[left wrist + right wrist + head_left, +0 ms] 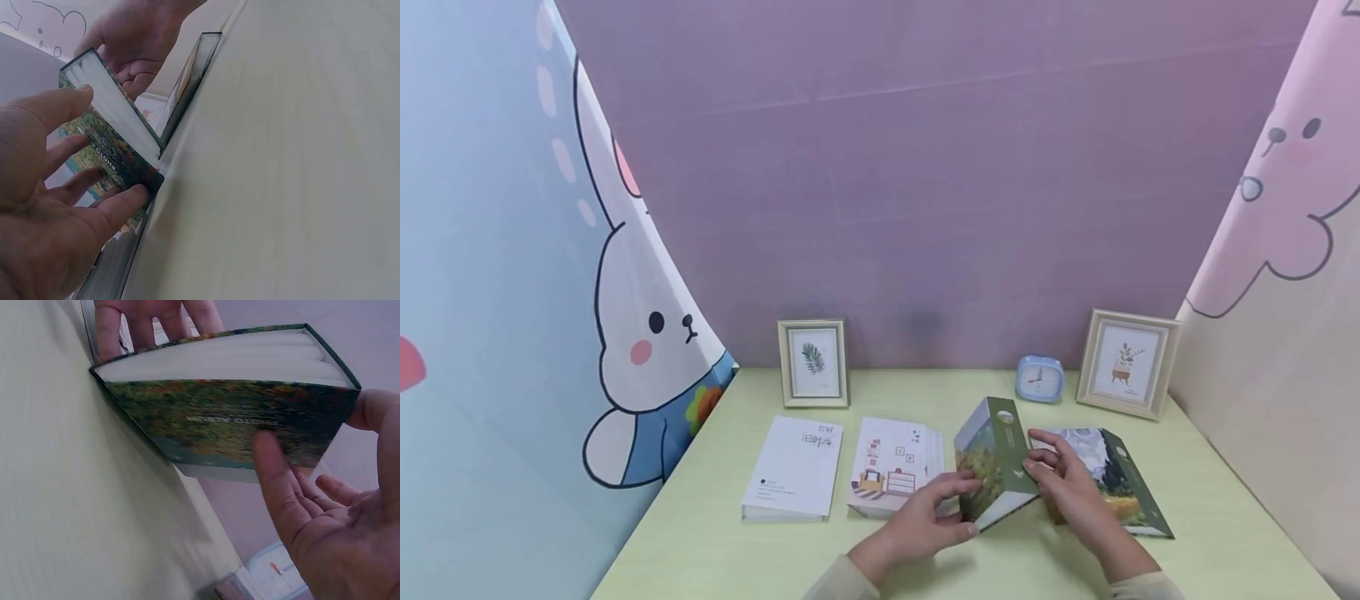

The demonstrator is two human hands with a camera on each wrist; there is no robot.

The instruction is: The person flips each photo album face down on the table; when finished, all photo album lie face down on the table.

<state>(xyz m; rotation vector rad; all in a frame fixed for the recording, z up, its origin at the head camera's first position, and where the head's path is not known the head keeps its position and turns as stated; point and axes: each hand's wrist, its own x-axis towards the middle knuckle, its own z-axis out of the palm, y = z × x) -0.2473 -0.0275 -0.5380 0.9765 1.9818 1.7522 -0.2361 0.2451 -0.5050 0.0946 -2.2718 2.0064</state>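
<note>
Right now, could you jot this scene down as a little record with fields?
Held: green photo album, tilted
Left fingers: gripping its cover and edge
Right fingers: gripping its spine side
To its left: white book, room-drawing book
To its right: painted-cover book
Behind: leaf picture, blue clock, potted-plant picture
Surface: pale yellow-green table
</note>
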